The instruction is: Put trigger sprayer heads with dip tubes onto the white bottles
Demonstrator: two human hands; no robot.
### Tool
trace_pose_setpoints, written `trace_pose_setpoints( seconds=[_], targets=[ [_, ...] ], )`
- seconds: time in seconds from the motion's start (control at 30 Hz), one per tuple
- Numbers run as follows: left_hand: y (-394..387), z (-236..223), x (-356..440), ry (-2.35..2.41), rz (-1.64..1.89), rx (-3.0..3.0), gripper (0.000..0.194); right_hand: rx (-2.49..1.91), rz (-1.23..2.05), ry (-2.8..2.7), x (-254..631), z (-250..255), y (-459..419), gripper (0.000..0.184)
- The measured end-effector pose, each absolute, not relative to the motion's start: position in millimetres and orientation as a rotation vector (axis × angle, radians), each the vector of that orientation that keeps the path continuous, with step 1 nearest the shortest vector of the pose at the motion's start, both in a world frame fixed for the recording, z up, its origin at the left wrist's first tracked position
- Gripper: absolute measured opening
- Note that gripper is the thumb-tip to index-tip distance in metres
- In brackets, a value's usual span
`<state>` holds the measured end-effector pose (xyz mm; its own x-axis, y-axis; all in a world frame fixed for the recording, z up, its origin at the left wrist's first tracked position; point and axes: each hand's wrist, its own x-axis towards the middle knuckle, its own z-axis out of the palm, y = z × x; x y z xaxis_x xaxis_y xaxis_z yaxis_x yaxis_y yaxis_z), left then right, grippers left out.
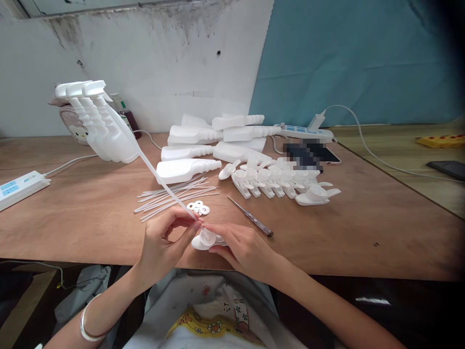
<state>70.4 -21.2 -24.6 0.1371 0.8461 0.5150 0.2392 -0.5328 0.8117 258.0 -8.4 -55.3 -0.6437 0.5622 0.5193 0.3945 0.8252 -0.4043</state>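
From the head view, your left hand (pixel 163 245) is pinching the long tube (pixel 167 188) by its near end, thumb and forefinger closing on it, the rest leaning up to the far left. Your right hand (pixel 249 249) is curling partly closed around the white spray head (pixel 207 238), which is sitting at the table's (pixel 345 232) near edge, cup upward. Fingertips are covering the joint, so you can't be judged seated or not. Keeping that pinch low is helping stop the tube bending; keep the right hand bracing the spray head so it isn't tipping, and keep tube and socket lining up straight. Washers (pixel 205 210) and loose tubes (pixel 174 198) are lying just beyond your left hand.
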Motion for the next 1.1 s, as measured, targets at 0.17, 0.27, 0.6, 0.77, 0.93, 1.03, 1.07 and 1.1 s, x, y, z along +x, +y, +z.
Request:
trace_pose_setpoints(
  seconds=[0.17,0.27,0.6,0.77,0.93,1.03,1.07,1.1],
  targets=[
    [-20,-27,72,1.019,1.417,1.875,0.013,-0.687,0.323,-2.338,258,-57,-8,0.034],
    [-18,-28,71,1.028,1.429,1.926,0.016,-0.689,0.328,-2.345,258,-57,-8,0.035],
    [-17,-27,71,1.011,1.383,2.072,0.023,-0.686,0.318,-2.336,259,-57,-8,0.034],
    [-17,-32,76,0.995,1.358,2.060,0.019,-0.685,0.328,-2.328,259,-59,-8,0.030],
    [-14,-35,75,1.052,1.292,2.115,0.013,-0.698,0.339,-2.341,259,-60,-8,0.029],
    [-13,-36,73,1.073,1.306,2.107,0.012,-0.700,0.327,-2.342,258,-58,-8,0.029],
    [-13,-36,72,1.081,1.315,2.093,0.011,-0.698,0.323,-2.342,258,-57,-8,0.029],
    [-14,-37,72,1.089,1.320,2.077,0.011,-0.698,0.322,-2.345,258,-57,-8,0.030]
  ],
)
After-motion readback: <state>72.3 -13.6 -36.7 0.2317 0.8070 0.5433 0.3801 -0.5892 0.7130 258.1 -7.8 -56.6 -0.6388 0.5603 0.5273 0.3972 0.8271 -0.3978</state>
